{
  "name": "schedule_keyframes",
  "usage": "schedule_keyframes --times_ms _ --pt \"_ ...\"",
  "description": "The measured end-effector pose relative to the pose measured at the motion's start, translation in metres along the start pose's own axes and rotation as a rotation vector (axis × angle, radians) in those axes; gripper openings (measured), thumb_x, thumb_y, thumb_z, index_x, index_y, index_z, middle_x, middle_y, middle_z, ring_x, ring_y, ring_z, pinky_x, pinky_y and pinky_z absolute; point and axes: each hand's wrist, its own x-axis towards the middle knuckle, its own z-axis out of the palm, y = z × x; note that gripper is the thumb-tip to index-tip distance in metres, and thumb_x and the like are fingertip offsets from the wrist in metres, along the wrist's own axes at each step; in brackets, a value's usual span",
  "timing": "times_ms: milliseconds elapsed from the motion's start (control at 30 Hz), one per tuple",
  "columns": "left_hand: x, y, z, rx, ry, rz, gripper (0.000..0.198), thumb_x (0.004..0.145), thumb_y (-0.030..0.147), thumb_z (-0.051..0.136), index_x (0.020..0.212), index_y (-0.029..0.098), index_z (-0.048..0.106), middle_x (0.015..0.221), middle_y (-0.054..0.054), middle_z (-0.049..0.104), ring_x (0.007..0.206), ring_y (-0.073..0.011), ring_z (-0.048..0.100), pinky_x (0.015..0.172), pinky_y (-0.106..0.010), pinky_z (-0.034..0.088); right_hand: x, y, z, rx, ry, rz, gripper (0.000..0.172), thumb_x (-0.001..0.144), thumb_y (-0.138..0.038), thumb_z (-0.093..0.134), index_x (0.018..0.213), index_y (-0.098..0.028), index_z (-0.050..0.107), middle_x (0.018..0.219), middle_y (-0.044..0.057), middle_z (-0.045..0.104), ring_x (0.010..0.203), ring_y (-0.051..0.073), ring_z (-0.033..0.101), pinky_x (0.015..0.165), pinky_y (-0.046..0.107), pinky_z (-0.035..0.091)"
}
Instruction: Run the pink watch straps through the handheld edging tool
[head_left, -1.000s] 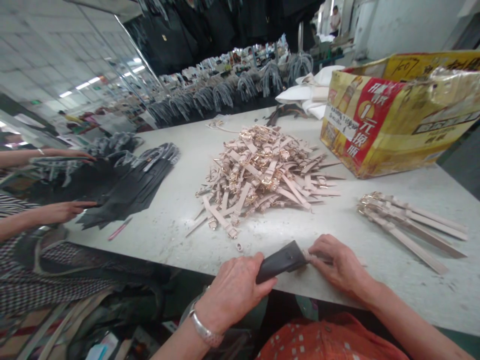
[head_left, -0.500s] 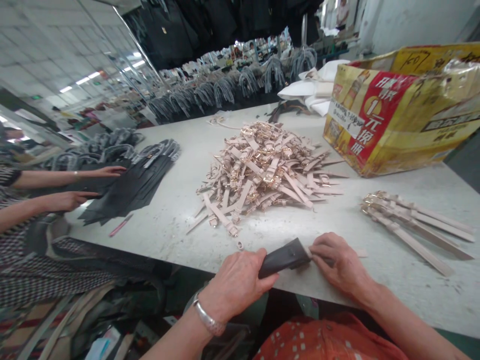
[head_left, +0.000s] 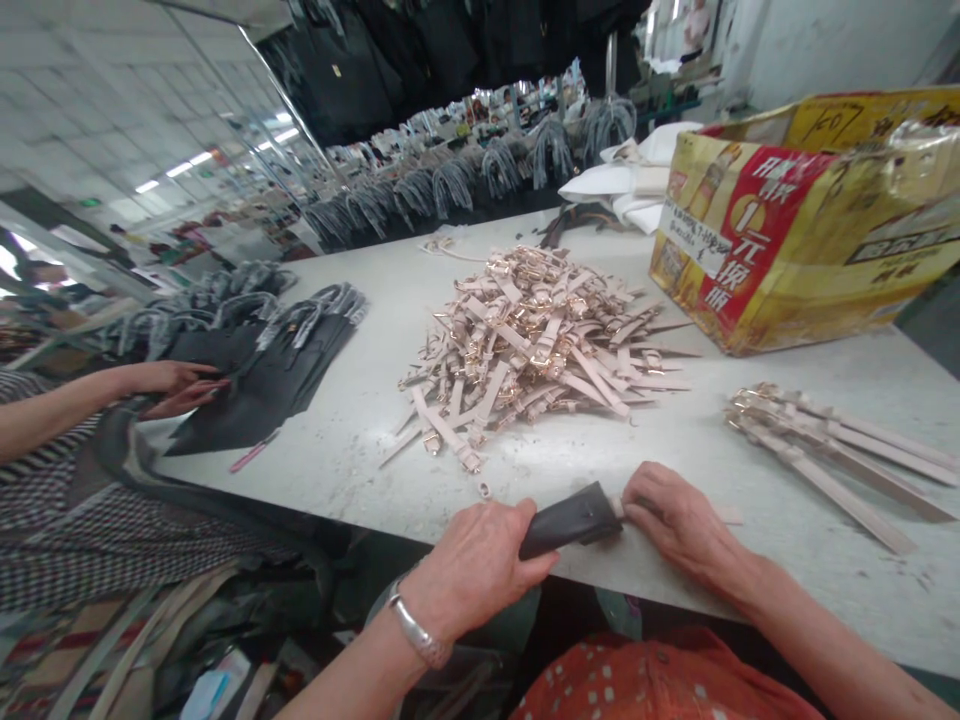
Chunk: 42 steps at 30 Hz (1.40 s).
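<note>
My left hand [head_left: 480, 560] is wrapped round a flat black piece [head_left: 571, 520] that looks like leather or a sleeve, held tilted over the table's near edge. At its far end, a small pale bit shows between the piece and my right hand [head_left: 679, 515]. The right fingers are pinched there on what looks like a beige strap, and a pale strip [head_left: 729, 516] pokes out behind the hand. Beyond both hands lies a heap of beige buckle straps [head_left: 525, 340] with gold buckles. A small ring-like loop [head_left: 484, 491] rests near my left hand.
Several buckle straps [head_left: 832, 440] lie apart on the right. A yellow carton [head_left: 810, 240] stands at the back right of the white table [head_left: 360, 400]. To the left, a co-worker's hands [head_left: 184, 385] touch black pieces with wrapped handles [head_left: 292, 370], near a pink pen-like tool [head_left: 253, 452].
The co-worker's hands have come together over the black pieces. My own hands keep nearly the same hold, and the view has shifted slightly.
</note>
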Motion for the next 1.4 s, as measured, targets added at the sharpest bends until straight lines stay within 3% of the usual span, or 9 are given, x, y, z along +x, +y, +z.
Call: schedule_keyframes --times_ms 133,333,500,700,1000,1267,1400 --pt "-0.001 -0.005 -0.003 0.026 0.002 0.002 0.031 0.083 0.052 0.049 0.09 0.023 0.058 0.076 -0.005 0.065 0.074 -0.0274 0.064 0.065 -0.035 0.049 0.004 0.001 0.008 -0.172 0.041 0.09 0.013 0.092 -0.019 0.041 0.083 -0.017 0.049 0.078 0.002 0.051 0.073 0.017 0.046 0.068 0.03 0.032" --pt "0.008 0.001 -0.007 0.025 0.017 0.036 0.035 0.082 0.053 0.051 0.093 0.021 0.059 0.079 -0.006 0.066 0.077 -0.0265 0.064 0.067 -0.034 0.048 0.012 0.0 0.017 -0.316 0.058 0.106 0.017 0.095 -0.024 0.038 0.086 -0.02 0.051 0.074 0.002 0.054 0.069 0.018 0.046 0.066 0.031 0.029" --pt "0.01 -0.002 -0.006 -0.007 -0.014 0.033 0.036 0.082 0.053 0.05 0.096 0.021 0.06 0.082 -0.006 0.066 0.079 -0.0262 0.063 0.069 -0.034 0.047 0.014 -0.001 0.015 -0.239 0.113 0.149 0.024 0.096 -0.03 0.032 0.086 -0.02 0.051 0.072 0.002 0.056 0.066 0.017 0.048 0.064 0.03 0.032" --pt "0.005 -0.007 -0.014 0.018 -0.066 0.008 0.038 0.083 0.053 0.049 0.1 0.021 0.06 0.084 -0.007 0.067 0.081 -0.0269 0.063 0.071 -0.036 0.048 -0.003 0.001 -0.002 -0.047 0.004 0.122 0.02 0.089 -0.029 0.046 0.105 -0.021 0.054 0.093 0.003 0.058 0.086 0.018 0.053 0.077 0.032 0.04" --pt "0.012 0.006 -0.01 0.031 -0.027 0.039 0.037 0.082 0.054 0.049 0.094 0.021 0.06 0.08 -0.007 0.065 0.079 -0.0268 0.063 0.069 -0.035 0.047 -0.016 0.005 -0.004 -0.118 0.036 0.051 0.015 0.089 -0.028 0.051 0.092 -0.019 0.062 0.088 0.005 0.057 0.084 0.019 0.054 0.076 0.034 0.041" --pt "0.004 -0.002 -0.012 0.021 -0.03 0.007 0.03 0.083 0.05 0.049 0.092 0.022 0.059 0.079 -0.006 0.066 0.076 -0.0271 0.064 0.067 -0.036 0.049 -0.014 0.006 -0.006 -0.086 0.005 0.058 0.016 0.091 -0.026 0.049 0.097 -0.02 0.063 0.089 0.005 0.057 0.085 0.019 0.052 0.077 0.034 0.04" --pt "0.003 0.007 -0.011 0.064 -0.012 0.036 0.028 0.083 0.048 0.048 0.089 0.022 0.057 0.076 -0.006 0.066 0.075 -0.0283 0.064 0.067 -0.037 0.049 -0.014 0.004 -0.007 -0.072 0.001 0.05 0.017 0.091 -0.025 0.048 0.095 -0.019 0.063 0.089 0.005 0.057 0.086 0.019 0.052 0.078 0.035 0.039"
